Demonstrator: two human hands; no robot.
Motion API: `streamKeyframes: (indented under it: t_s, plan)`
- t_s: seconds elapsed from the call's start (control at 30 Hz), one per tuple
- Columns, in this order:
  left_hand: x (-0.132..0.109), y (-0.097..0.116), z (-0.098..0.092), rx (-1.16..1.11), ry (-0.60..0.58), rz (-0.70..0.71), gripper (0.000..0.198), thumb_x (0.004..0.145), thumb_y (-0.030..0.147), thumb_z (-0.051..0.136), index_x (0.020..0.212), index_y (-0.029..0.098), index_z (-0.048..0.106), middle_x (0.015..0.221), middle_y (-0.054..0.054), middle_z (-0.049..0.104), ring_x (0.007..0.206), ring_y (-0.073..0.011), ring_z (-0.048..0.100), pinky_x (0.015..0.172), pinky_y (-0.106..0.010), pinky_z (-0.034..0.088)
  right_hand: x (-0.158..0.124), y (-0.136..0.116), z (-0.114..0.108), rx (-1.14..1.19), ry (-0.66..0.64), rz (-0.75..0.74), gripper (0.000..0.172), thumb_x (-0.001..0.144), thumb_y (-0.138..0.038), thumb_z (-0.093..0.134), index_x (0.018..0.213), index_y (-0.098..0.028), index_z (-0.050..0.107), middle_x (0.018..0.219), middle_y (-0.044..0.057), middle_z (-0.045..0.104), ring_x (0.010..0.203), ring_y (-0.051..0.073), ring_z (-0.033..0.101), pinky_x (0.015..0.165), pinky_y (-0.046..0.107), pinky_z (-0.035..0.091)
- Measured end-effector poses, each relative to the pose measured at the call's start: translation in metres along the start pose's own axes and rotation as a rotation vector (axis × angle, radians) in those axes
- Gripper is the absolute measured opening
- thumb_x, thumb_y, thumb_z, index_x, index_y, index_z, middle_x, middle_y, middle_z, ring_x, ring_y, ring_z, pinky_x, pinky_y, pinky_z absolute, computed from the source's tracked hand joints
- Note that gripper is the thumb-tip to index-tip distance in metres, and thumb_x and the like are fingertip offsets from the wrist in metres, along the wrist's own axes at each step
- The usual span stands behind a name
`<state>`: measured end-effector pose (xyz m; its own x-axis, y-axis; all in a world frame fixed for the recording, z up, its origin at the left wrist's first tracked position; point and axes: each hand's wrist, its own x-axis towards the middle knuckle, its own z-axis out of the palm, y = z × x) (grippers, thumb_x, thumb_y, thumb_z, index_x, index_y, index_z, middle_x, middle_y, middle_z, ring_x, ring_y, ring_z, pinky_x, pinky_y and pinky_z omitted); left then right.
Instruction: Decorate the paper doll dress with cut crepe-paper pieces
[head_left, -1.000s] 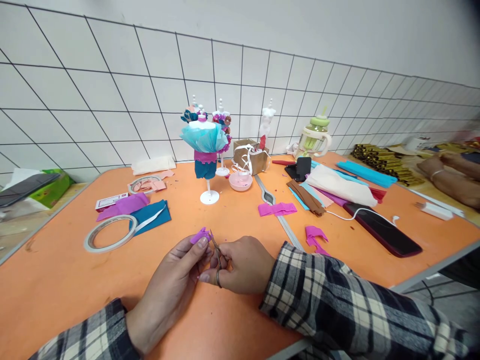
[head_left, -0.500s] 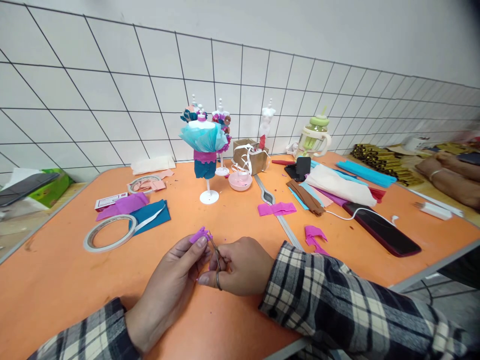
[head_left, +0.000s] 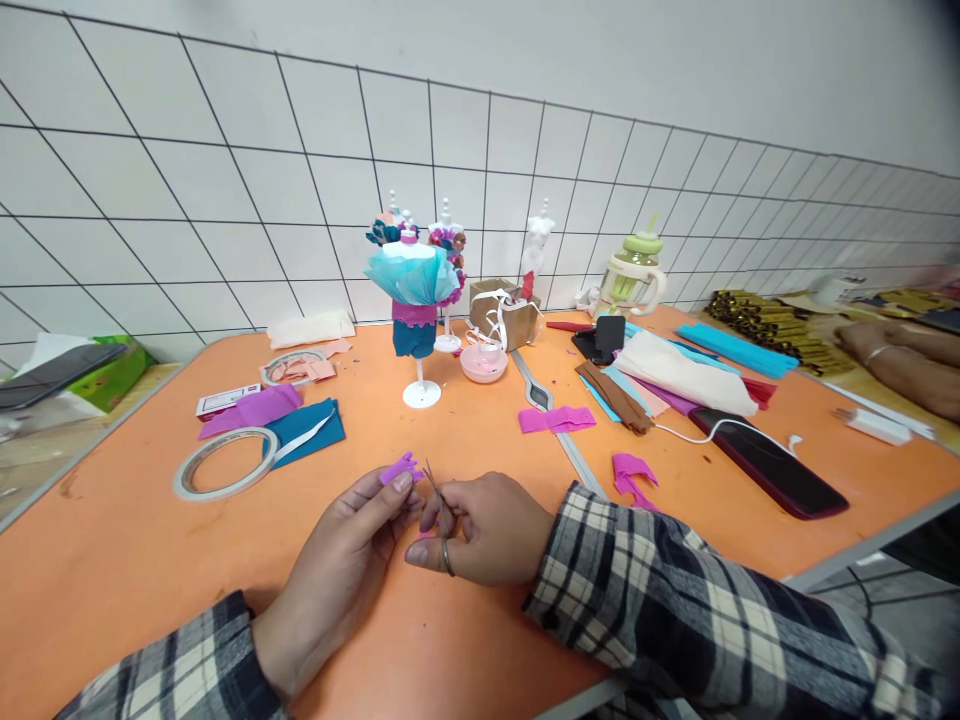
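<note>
Purple material (head_left: 397, 468) is pinched between the fingers of the left hand (head_left: 349, 547), while those of the right hand (head_left: 491, 527) grip scissors (head_left: 438, 490) just beside it, above an orange tabletop (head_left: 420, 665) before a white tiled wall (head_left: 322, 185).

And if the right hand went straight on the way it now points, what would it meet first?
Probably the fingers of the left hand, just across from the right hand, though depth between them is hard to judge from this one view.
</note>
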<state>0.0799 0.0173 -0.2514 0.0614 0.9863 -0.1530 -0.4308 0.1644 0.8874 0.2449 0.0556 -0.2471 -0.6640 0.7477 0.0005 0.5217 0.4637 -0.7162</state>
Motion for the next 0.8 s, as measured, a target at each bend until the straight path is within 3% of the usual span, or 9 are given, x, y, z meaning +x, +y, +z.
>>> streamKeyframes:
  t_s: [0.1, 0.2, 0.33, 0.53, 0.8]
  plan:
    - [0.005, 0.007, -0.011, 0.123, -0.026, -0.026, 0.014, 0.077, 0.029, 0.071, 0.08, 0.016, 0.071, 0.076, -0.005, 0.067, 0.074, -0.0173, 0.058, 0.069, -0.026, 0.048, 0.002, 0.007, -0.008, 0.212, -0.213, 0.036, 0.041, 0.074, -0.054, 0.067, 0.094, -0.02, 0.058, 0.067, -0.005, 0.063, 0.06, 0.01, 0.055, 0.055, 0.02, 0.036]
    - [0.008, 0.015, -0.021, 0.309, -0.045, -0.041, 0.015, 0.075, 0.031, 0.073, 0.078, 0.016, 0.073, 0.074, -0.005, 0.068, 0.072, -0.0175, 0.059, 0.067, -0.026, 0.046, 0.002, 0.015, -0.016, 0.389, -0.449, 0.07, 0.039, 0.077, -0.054, 0.064, 0.089, -0.017, 0.058, 0.064, -0.003, 0.063, 0.055, 0.008, 0.053, 0.051, 0.018, 0.035]
    - [0.01, 0.022, -0.025, 0.567, -0.202, -0.067, 0.019, 0.077, 0.037, 0.07, 0.078, 0.018, 0.075, 0.078, -0.007, 0.071, 0.077, -0.0226, 0.062, 0.072, -0.03, 0.047, -0.001, 0.015, -0.029, 0.314, -0.669, 0.106, 0.041, 0.078, -0.057, 0.063, 0.082, -0.016, 0.06, 0.061, -0.004, 0.063, 0.048, 0.005, 0.044, 0.047, 0.017, 0.029]
    - [0.01, 0.021, -0.021, 0.664, -0.236, -0.078, 0.017, 0.077, 0.036, 0.068, 0.078, 0.02, 0.075, 0.081, -0.006, 0.072, 0.076, -0.0225, 0.062, 0.071, -0.029, 0.047, -0.003, 0.005, -0.035, 0.126, -0.723, 0.149, 0.043, 0.077, -0.06, 0.061, 0.073, -0.017, 0.06, 0.056, -0.004, 0.062, 0.053, 0.007, 0.052, 0.049, 0.018, 0.034]
    - [0.01, 0.022, -0.021, 0.629, -0.231, -0.078, 0.014, 0.075, 0.034, 0.071, 0.076, 0.021, 0.076, 0.079, -0.004, 0.073, 0.075, -0.0204, 0.062, 0.07, -0.025, 0.046, -0.001, 0.011, -0.03, 0.186, -0.727, 0.171, 0.043, 0.075, -0.058, 0.065, 0.072, -0.016, 0.059, 0.053, -0.006, 0.059, 0.048, 0.006, 0.05, 0.049, 0.018, 0.034]
